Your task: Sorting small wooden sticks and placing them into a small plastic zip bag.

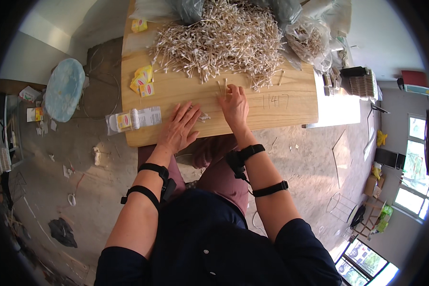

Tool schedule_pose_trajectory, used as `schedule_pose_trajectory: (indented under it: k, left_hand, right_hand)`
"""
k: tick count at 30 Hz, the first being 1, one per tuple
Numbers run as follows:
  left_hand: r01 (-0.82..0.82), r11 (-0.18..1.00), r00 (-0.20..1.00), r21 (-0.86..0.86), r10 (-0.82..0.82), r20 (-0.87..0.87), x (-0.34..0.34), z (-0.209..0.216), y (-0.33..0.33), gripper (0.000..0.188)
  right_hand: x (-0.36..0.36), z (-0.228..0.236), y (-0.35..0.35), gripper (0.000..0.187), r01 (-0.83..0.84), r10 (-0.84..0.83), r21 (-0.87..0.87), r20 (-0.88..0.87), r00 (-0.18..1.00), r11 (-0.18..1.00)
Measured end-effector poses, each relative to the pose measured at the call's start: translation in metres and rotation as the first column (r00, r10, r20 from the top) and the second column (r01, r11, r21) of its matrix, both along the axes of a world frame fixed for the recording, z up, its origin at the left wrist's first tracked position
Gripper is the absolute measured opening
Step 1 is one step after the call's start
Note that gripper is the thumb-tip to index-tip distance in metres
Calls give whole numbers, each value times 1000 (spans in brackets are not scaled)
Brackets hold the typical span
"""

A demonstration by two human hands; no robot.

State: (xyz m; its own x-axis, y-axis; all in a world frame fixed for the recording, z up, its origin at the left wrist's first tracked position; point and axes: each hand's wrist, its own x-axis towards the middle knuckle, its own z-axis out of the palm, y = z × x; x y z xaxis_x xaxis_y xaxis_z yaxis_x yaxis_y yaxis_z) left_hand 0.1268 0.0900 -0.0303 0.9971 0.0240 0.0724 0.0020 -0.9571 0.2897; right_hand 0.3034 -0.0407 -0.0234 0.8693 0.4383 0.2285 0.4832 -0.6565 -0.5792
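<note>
A large heap of cotton swabs (224, 38) with pale sticks and white tips covers the far middle of the wooden table (291, 105). My left hand (178, 127) lies flat near the front edge, fingers stretched over a small bunch of loose cotton swabs (202, 116) whose tips poke out beside them. To its right, my right hand (235, 106) has its fingers curled in a pinch, with a couple of cotton swabs (225, 83) sticking up at the fingertips. Left of my left hand sits a clear packet of cotton swabs (134, 119) with a yellow label.
Several yellow and white cards (143, 81) lie at the table's left, another (139, 25) farther back. Grey plastic bags (188, 9) and a clear bag of swabs (310, 38) border the heap. A blue round stool (64, 89) stands on the floor at left.
</note>
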Motion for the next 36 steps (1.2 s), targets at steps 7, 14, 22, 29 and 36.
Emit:
schedule_pose_trajectory:
  k: [7, 14, 22, 29, 36]
  left_hand:
    - [-7, 1000, 1000, -6, 7, 11, -2, 1, 0, 69]
    - [-4, 1000, 1000, -4, 4, 10, -2, -3, 0, 71]
    - [-34, 997, 999, -68, 36, 30, -4, -2, 1, 77]
    - [-22, 999, 999, -42, 23, 25, -3, 0, 0, 76]
    - [-28, 1000, 999, -5, 28, 23, -2, -5, 0, 74]
  right_hand:
    - [14, -10, -13, 18, 0, 16, 85, -184, 983, 996]
    - [-19, -8, 2, 8, -225, 249, 136, -205, 947, 965]
    - [-8, 5, 48, 15, 8, 23, 142, -211, 977, 990]
    - [6, -7, 46, 19, -77, 66, -53, -176, 982, 996]
    - [2, -2, -12, 11, -90, 105, 77, -232, 967, 993]
